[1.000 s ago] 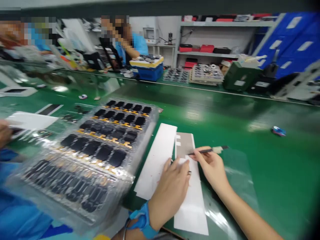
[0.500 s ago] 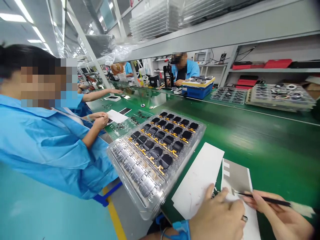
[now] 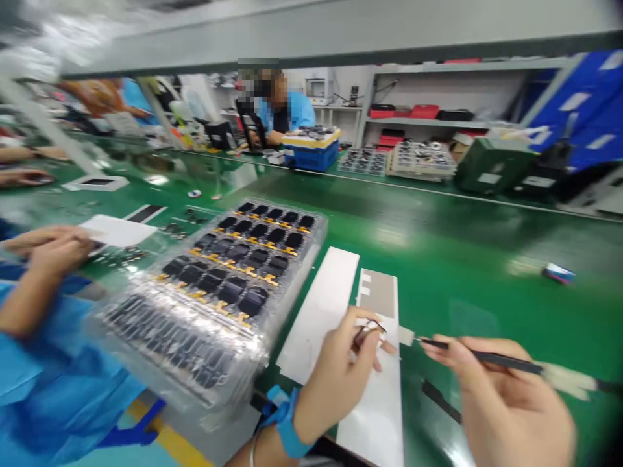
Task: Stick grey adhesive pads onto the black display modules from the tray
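My left hand [image 3: 341,373] is closed in a pinch over the white sheet, gripping a small dark-rimmed part [image 3: 374,326] whose kind is too small to make out. In my right hand [image 3: 516,395] are slim black tweezers [image 3: 491,358] with whitish wrapping at the rear, pointing left. A small pale grey adhesive piece [image 3: 405,336] is at their tip, just right of the sheet. Beneath my hands lies the sheet with a grey-beige adhesive area [image 3: 378,295] at its top and white squares down one edge. A plain white sheet [image 3: 324,305] is beside it.
A clear plastic tray [image 3: 318,243] of black square screens with orange flex tails stands left. A dark flat tool [image 3: 440,399] lies below my right hand. Further left are a co-worker's hands [image 3: 56,250]. A blue bin [image 3: 311,155] stands beyond the bench, under an overhead shelf.
The view has swung right. My left hand has lifted from the sheet, now pinching a small part. The tweezers have moved right off the sheet, with the pale piece at their tip.
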Tool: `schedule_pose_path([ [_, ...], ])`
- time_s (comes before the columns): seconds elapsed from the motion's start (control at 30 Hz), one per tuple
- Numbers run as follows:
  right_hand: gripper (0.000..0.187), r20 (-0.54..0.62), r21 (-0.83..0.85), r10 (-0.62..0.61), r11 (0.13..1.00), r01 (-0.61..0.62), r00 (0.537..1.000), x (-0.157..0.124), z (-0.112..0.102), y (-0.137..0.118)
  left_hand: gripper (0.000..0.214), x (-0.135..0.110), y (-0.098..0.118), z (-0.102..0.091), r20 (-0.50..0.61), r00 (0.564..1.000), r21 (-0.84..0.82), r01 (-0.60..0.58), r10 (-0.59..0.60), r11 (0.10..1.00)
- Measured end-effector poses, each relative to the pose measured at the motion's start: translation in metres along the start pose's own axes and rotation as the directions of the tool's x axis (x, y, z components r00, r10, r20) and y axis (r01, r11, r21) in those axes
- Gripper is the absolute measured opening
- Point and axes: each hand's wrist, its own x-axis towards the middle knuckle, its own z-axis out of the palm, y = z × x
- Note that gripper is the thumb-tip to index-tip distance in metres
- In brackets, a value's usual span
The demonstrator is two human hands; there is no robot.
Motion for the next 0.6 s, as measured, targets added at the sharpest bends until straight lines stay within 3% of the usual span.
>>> schedule_pose_path([
  [0.07, 0.019, -0.010, 0.067, -0.014, 0.998, 0.015, 1.000, -0.017, 0.008, 0.003, 0.010, -0.003, 0.001, 0.001, 0.018, 0.997, -0.214, 0.071, -0.069, 0.974],
  [0.17, 0.012, -0.029, 0.153, -0.045, 0.987, 0.049, 0.999, -0.032, 0.021, 0.012, 0.013, -0.006, 0.001, 0.001, 0.056, 0.994, -0.338, 0.111, -0.098, 0.934],
  [0.33, 0.006, -0.026, 0.187, -0.077, 0.979, 0.081, 0.997, -0.041, 0.030, 0.017, 0.020, -0.008, -0.002, 0.002, 0.119, 0.990, -0.437, 0.124, -0.079, 0.891],
  [0.6, 0.007, -0.031, 0.120, -0.115, 0.986, 0.118, 0.993, -0.044, 0.027, 0.022, 0.017, -0.012, -0.001, 0.000, 0.145, 0.983, -0.422, 0.161, -0.109, 0.892],
])
